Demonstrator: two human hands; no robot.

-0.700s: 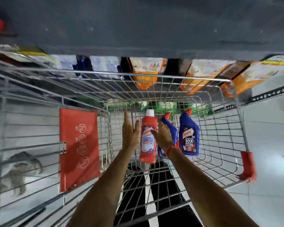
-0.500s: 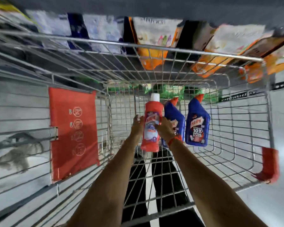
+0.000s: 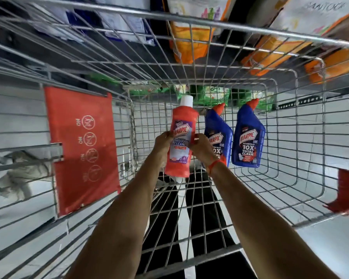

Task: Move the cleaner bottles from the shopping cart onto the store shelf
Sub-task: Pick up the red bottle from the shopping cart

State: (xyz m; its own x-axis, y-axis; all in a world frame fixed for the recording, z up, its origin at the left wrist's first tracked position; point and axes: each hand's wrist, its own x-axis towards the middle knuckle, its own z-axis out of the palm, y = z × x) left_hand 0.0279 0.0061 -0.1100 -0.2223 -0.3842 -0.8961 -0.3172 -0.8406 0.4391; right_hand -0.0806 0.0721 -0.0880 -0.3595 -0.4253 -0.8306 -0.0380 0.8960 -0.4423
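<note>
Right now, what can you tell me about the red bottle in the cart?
The red bottle looks like glossy plastic with a white cap and a purple-and-white label reading Harpic Bathroom Cleaner. It lies in the wire cart, cap pointing away from the person. The left hand and right hand clasp its sides. A blue bottle lies just to its right.

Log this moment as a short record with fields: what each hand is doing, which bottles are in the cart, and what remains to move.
held item: red bottle, white cap, upright
left hand: gripping the red bottle's left side
right hand: gripping its right side; red band at the wrist
cart: wire basket, red panel on its left wall
also in cart: two blue bottles, one partly behind the right hand, one to its right
beyond cart: shelf packets, orange and white
left to move: all three bottles
</note>
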